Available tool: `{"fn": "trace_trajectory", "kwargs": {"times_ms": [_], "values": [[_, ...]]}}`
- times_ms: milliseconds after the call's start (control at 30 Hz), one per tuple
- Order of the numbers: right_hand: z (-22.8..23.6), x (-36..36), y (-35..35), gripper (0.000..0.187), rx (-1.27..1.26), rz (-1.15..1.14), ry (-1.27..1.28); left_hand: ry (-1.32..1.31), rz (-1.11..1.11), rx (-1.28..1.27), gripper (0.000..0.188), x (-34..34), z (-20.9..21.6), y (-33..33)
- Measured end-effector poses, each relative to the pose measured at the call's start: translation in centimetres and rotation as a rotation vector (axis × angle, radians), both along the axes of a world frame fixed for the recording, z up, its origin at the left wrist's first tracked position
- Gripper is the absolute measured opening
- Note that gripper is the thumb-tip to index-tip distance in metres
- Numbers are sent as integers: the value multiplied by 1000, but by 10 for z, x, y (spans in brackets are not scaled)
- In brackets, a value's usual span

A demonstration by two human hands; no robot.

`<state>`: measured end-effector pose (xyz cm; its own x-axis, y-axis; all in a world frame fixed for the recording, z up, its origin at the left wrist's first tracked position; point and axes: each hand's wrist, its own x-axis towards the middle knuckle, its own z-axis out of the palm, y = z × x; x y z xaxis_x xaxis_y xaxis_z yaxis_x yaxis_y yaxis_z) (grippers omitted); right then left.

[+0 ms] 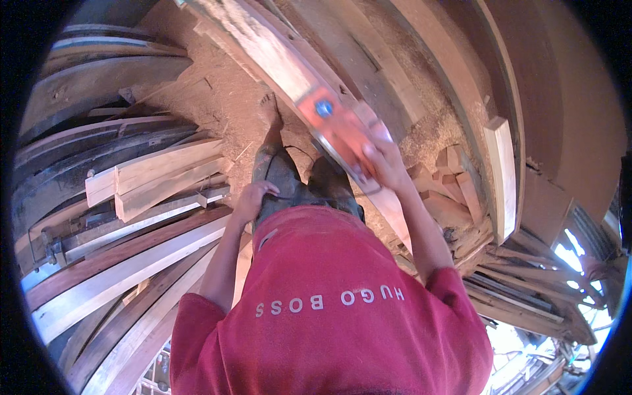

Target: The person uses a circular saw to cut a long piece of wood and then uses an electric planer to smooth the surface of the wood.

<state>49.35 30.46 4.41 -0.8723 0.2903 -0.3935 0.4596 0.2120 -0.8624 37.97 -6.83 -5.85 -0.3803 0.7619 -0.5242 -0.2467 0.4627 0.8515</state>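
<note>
My right hand [387, 161] is wrapped round the top of an orange-red electric planer [334, 125] with a round blue mark near its front. Motion smears the tool a little. It sits over a long pale wooden beam [263, 46] that runs diagonally from the upper left, past my legs, to beside my right hip. Beside my left thigh, my left hand [250, 201] is closed, its fingers pinched on a thin dark cord [296, 198]. That cord stretches across the front of my trousers toward the planer; where it joins is unclear.
Stacked planks [158, 174] and long boards [131, 263] crowd my left side. Sawdust [197, 92] covers the ground around my bare foot [268, 105]. To the right lie wood offcuts [454, 178], an upright pale block [501, 178] and large curved-looking boards [461, 66].
</note>
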Motion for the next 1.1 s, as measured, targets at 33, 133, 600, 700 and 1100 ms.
{"fn": "trace_trajectory", "kwargs": {"times_ms": [33,133,600,700,1100], "values": [[0,47,1,56,-111,-28,-90,-44,-27,-19,41,18,9,11],[25,144,3,49,-163,-75,-135,24,-202,44,41,63,20,44],[19,102,15,45,-171,-73,-184,-26,-119,-70,44,59,32,42],[19,51,16,49,-162,-24,-196,25,-54,-115,47,31,24,28],[23,-154,0,49,-104,48,-38,-41,67,-182,61,-91,-9,-16]]}}
